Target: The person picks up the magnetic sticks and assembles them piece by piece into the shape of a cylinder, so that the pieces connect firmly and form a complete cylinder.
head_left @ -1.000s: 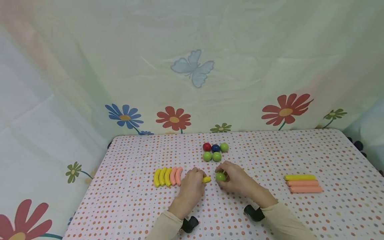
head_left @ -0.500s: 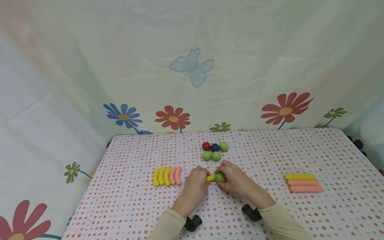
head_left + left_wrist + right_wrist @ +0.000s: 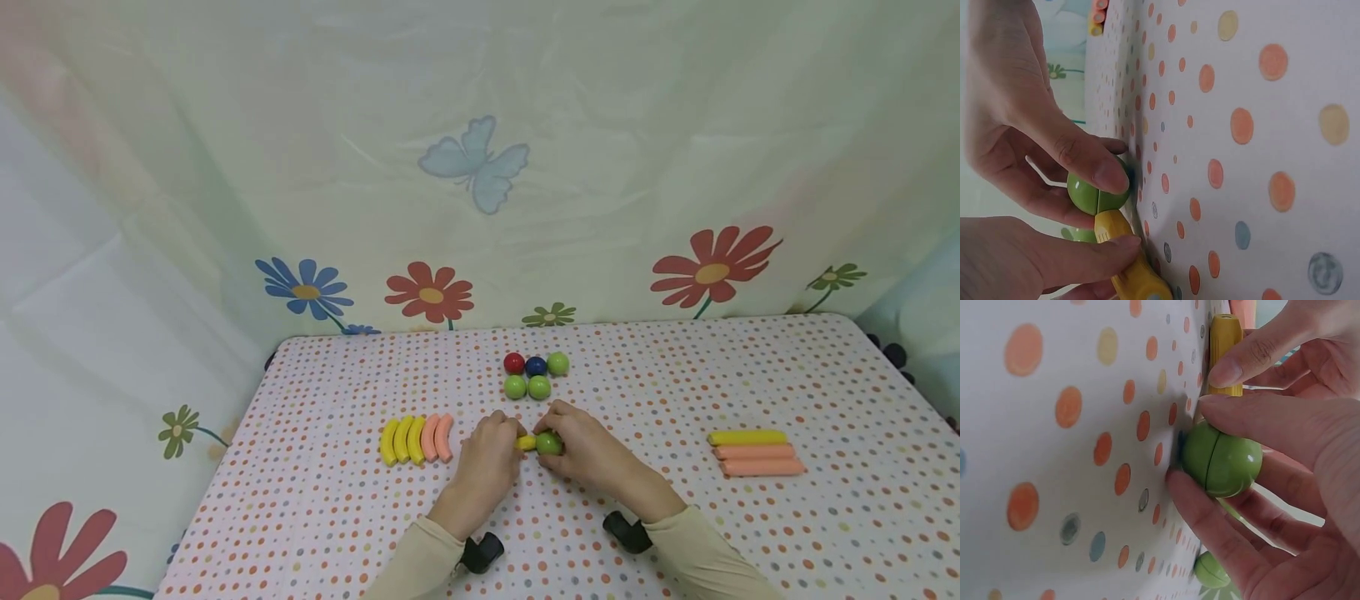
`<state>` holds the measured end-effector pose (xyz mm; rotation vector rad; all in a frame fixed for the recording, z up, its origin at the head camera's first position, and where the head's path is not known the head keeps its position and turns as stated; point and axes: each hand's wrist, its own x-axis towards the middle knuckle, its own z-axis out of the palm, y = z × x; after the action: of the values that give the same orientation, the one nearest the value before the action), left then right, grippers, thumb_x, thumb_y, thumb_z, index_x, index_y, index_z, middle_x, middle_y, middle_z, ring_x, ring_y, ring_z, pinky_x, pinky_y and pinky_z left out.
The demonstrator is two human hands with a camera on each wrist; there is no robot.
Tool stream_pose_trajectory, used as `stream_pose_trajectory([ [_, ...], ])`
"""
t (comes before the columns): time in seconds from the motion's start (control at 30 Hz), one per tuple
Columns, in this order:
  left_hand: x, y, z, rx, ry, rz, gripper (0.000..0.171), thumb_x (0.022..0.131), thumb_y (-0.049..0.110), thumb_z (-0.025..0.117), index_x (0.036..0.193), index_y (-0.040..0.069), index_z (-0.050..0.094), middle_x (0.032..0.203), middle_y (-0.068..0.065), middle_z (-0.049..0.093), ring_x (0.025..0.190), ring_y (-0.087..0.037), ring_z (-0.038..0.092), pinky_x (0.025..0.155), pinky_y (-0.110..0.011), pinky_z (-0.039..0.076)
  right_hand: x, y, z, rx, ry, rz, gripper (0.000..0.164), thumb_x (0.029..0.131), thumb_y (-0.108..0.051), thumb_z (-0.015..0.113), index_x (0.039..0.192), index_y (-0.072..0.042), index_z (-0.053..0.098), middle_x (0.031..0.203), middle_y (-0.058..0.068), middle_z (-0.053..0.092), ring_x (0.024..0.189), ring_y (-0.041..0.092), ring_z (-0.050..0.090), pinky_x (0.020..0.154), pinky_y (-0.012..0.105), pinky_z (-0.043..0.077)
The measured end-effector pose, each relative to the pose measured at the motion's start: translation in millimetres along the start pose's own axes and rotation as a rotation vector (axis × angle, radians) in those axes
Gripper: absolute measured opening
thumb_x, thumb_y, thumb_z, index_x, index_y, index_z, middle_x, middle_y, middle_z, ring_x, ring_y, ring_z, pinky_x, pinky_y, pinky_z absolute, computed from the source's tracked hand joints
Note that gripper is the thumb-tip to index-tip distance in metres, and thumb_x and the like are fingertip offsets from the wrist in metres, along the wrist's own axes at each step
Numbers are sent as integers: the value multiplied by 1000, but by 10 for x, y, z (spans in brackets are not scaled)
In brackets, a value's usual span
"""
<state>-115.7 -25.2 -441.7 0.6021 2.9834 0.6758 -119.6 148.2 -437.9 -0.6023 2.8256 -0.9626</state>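
Over the middle of the dotted table, my left hand (image 3: 486, 461) pinches a yellow plastic rod (image 3: 528, 443) between thumb and fingers. The rod's ridged barrel (image 3: 1225, 347) shows in the right wrist view. Just to its right, my right hand (image 3: 592, 450) holds a glossy green ball (image 3: 549, 443), with thumb and fingers curled around it. In the left wrist view the rod's end (image 3: 1110, 223) touches the green ball (image 3: 1088, 194), which has a seam line. My left fingers cover part of the rod.
Beyond the hands lie a red ball (image 3: 513, 362), a blue ball (image 3: 536, 367) and several green balls (image 3: 538, 387). Curved yellow pieces (image 3: 402, 440) and pink pieces (image 3: 436, 437) line up at left. Straight yellow (image 3: 747, 437) and pink rods (image 3: 761, 467) lie at right.
My left hand has moved right with the yellow rod, bringing its end from apart to against the green ball. My right hand has stayed nearly in place around the ball.
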Motion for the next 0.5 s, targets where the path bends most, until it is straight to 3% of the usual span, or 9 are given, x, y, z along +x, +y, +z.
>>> stream_pose_trajectory([
  [0.37, -22, -25, 1, -46, 12, 30, 20, 88, 3, 83, 106, 2, 75, 97, -6, 63, 87, -18, 62, 70, -32, 56, -89, 50, -53, 30, 18, 56, 24, 82, 0, 85, 103, -1, 74, 97, 1, 59, 85, 12, 57, 73, 30, 55],
  [0.5, -44, -92, -42, -87, 26, -24, 21, 92, 12, 81, 109, 2, 75, 102, -6, 62, 91, -19, 61, 76, -33, 56, -141, 101, -97, 11, 38, 67, 24, 83, -3, 86, 104, -1, 74, 98, 3, 60, 83, 13, 57, 70, 29, 54],
])
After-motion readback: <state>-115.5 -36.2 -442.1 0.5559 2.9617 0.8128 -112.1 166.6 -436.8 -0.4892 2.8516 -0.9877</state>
